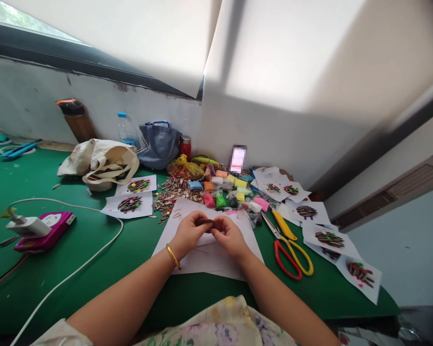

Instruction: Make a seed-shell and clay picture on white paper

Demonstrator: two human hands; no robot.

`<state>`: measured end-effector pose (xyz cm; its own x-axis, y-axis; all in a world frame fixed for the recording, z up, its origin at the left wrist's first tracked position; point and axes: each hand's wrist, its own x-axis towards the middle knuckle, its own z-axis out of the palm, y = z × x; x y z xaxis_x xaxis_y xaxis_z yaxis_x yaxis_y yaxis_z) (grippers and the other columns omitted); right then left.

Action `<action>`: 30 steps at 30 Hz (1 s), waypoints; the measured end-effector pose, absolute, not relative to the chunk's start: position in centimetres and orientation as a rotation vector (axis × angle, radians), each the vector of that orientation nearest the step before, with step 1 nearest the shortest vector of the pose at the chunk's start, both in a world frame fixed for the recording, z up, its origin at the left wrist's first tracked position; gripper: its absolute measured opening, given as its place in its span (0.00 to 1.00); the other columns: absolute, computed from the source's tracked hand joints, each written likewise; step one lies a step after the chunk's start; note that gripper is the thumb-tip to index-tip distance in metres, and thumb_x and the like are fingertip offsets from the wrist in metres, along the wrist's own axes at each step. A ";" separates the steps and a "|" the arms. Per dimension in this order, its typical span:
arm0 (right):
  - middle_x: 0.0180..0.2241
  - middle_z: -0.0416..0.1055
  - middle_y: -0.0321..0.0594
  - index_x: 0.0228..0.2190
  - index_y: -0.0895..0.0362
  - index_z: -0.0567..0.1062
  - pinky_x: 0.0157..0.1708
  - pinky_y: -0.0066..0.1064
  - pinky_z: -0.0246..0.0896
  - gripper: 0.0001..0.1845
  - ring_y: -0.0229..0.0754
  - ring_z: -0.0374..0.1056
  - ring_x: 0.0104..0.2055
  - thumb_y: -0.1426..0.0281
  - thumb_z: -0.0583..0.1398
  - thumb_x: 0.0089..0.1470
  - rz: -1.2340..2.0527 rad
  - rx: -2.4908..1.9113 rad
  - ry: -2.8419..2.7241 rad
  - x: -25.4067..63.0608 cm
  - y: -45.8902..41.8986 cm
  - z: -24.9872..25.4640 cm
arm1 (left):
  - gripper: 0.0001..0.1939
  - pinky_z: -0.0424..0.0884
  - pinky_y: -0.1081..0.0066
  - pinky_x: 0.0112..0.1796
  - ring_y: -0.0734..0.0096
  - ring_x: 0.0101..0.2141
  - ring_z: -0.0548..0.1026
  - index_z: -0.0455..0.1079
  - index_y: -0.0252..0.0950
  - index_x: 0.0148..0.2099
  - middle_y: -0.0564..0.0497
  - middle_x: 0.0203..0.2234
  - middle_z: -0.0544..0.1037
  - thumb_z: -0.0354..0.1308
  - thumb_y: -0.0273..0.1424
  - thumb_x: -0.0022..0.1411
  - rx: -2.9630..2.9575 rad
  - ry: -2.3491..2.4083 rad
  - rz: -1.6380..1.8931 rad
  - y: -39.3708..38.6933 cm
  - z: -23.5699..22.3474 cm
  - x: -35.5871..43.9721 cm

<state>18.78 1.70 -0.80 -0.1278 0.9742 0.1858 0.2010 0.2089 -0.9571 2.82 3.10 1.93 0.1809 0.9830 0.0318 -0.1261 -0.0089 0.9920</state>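
Note:
My left hand (192, 234) and my right hand (230, 236) meet over white paper sheets (198, 262). Between their fingertips they pinch a dark brown flattened piece (206, 223), which looks like modelling clay; the fingers partly hide it. A few sunflower seeds (177, 216) lie on the paper by my left hand. Just beyond is a heap of striped sunflower seeds (176, 192). Packets of coloured clay, among them a green one (220, 199) and a red one (209, 200), are spread behind the hands.
Right of the paper lie scissors (288, 254) and a yellow cutter (284, 225). Several seed-decorated cards (323, 235) line the right edge; two more cards (130, 205) are at left. A white cable (82, 262) crosses the green table (104, 293) near a purple power strip (48, 233). A phone (237, 159) leans on the wall.

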 end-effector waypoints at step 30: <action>0.46 0.68 0.48 0.55 0.55 0.69 0.44 0.36 0.61 0.25 0.50 0.67 0.46 0.66 0.54 0.56 0.006 -2.353 -1.883 38.2 -8.0 -0.8 | 0.17 0.67 0.72 0.36 0.72 0.32 0.73 0.74 0.34 0.38 0.50 0.31 0.78 0.69 0.37 0.48 0.929 0.834 1.069 2.2 3.4 3.2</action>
<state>38.17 -7.96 -0.81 0.2223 0.9719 0.0769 0.9715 -0.2142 -0.1020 3.18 2.22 3.40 0.2704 0.9562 -0.1119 -0.3411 0.2038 0.9177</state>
